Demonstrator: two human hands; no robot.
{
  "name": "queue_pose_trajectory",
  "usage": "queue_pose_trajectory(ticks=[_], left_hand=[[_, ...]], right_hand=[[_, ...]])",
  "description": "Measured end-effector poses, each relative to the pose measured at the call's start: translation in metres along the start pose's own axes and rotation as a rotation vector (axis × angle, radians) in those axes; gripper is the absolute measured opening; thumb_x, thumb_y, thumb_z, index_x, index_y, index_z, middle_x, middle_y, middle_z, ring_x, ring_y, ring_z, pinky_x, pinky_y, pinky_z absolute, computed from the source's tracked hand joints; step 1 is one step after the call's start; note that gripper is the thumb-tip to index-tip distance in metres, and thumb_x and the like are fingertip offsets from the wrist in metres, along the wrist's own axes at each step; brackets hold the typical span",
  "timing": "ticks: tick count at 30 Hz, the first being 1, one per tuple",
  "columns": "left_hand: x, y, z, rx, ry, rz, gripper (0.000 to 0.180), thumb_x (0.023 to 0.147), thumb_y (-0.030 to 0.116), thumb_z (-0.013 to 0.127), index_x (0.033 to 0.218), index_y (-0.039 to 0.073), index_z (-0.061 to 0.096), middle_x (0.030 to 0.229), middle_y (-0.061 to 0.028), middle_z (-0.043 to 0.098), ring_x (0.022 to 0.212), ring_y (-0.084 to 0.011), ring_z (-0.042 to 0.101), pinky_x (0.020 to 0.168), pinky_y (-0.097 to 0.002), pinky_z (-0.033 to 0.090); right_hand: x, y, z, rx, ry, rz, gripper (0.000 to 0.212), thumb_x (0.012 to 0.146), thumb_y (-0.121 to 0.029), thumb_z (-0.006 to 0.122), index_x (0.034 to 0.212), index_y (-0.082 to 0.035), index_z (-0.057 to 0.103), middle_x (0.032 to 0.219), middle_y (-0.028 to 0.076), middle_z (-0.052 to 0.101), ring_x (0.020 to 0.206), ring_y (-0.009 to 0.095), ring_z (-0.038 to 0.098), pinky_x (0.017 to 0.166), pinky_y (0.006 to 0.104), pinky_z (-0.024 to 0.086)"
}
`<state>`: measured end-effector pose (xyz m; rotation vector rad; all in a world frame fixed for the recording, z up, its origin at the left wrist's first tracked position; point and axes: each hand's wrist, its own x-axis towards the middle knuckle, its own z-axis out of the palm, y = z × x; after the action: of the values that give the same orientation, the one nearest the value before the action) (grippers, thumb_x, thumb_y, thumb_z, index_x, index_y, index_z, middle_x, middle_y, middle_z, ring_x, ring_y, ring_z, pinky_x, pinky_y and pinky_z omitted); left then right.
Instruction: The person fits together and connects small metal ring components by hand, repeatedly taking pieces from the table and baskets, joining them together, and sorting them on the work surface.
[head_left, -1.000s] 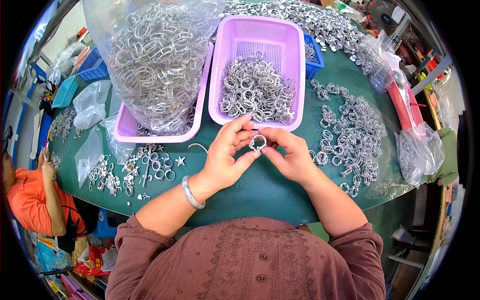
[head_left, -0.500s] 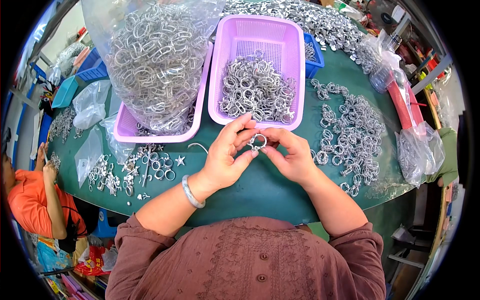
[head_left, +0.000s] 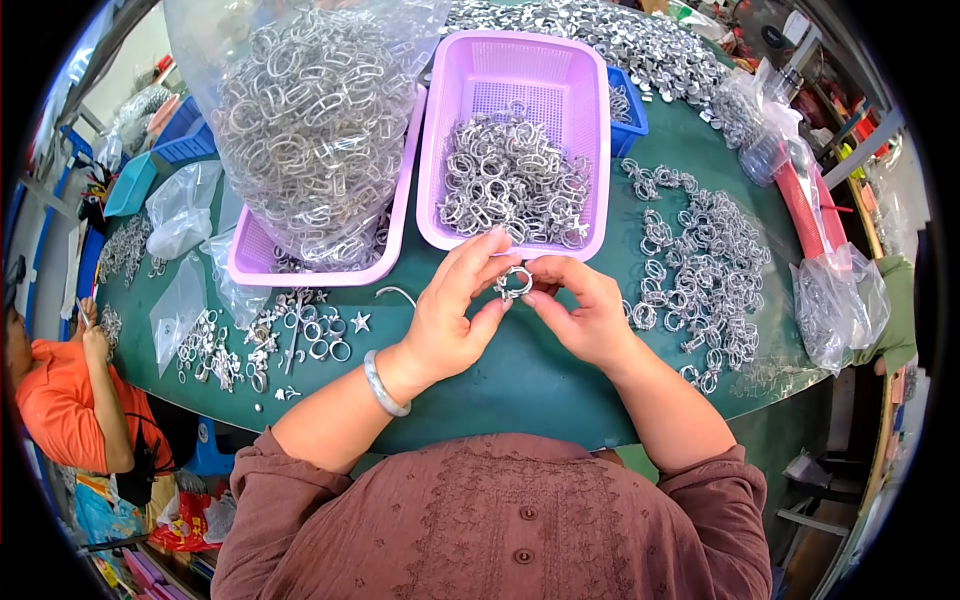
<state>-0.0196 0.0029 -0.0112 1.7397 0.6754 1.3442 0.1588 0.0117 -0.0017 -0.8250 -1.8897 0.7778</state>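
A silver metal ring [head_left: 514,283] is pinched between the fingertips of both hands, just in front of a lilac plastic basket. My left hand [head_left: 452,310] is closed on the ring's left side; a pale bangle circles that wrist. From the other side, my right hand [head_left: 582,312] grips it with thumb and index finger. Similar ring-shaped metal pieces [head_left: 515,180] lie heaped in the lilac basket [head_left: 436,150] beyond my hands. Another loose pile of such rings [head_left: 705,275] spreads over the green table to the right.
A large clear bag of metal pieces [head_left: 315,130] stands in a second lilac basket [head_left: 330,276]. Small silver parts [head_left: 215,350] lie at the left on the green table [head_left: 500,390]. A blue bin [head_left: 625,135] stands behind. A person in orange [head_left: 75,405] works at far left.
Both hands stay in the same place, with the ring turned very slightly between the fingertips. The person at far left has moved their hands a little.
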Motion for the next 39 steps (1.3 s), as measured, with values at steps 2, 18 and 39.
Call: queue_pose_trajectory(ticks=[2, 18, 39], left_hand=[[0.0008, 0.0014, -0.0004, 0.083, -0.012, 0.056, 0.064, 0.074, -0.016, 0.048, 0.132, 0.002, 0.028, 0.126, -0.016, 0.036, 0.113, -0.0267, 0.048, 0.092, -0.0329, 0.043], [-0.0038, -0.0013, -0.0002, -0.212, 0.006, -0.127, 0.046, 0.084, -0.003, 0.05, 0.127, -0.001, 0.034, 0.122, -0.013, 0.043, 0.109, -0.0204, 0.05, 0.091, -0.0306, 0.043], [-0.0026, 0.0004, -0.0039, -0.505, 0.026, -0.543, 0.033, 0.094, 0.019, 0.04, 0.119, -0.001, 0.045, 0.1, -0.0119, 0.058, 0.086, -0.0194, 0.062, 0.073, -0.0292, 0.052]], right_hand=[[0.0009, -0.0015, 0.0003, -0.008, 0.01, -0.013, 0.027, 0.074, 0.004, 0.062, 0.099, 0.0, 0.054, 0.087, 0.008, 0.062, 0.074, 0.014, 0.06, 0.065, 0.0257, 0.049], [0.0003, -0.0056, 0.0002, -0.011, 0.027, -0.011, 0.024, 0.076, 0.001, 0.062, 0.099, 0.0, 0.056, 0.087, 0.008, 0.064, 0.074, 0.014, 0.06, 0.066, 0.0253, 0.049], [-0.0012, 0.0017, 0.0017, -0.153, 0.068, -0.049, 0.011, 0.075, -0.003, 0.063, 0.086, -0.002, 0.061, 0.075, 0.009, 0.061, 0.062, 0.02, 0.059, 0.054, 0.028, 0.046]])
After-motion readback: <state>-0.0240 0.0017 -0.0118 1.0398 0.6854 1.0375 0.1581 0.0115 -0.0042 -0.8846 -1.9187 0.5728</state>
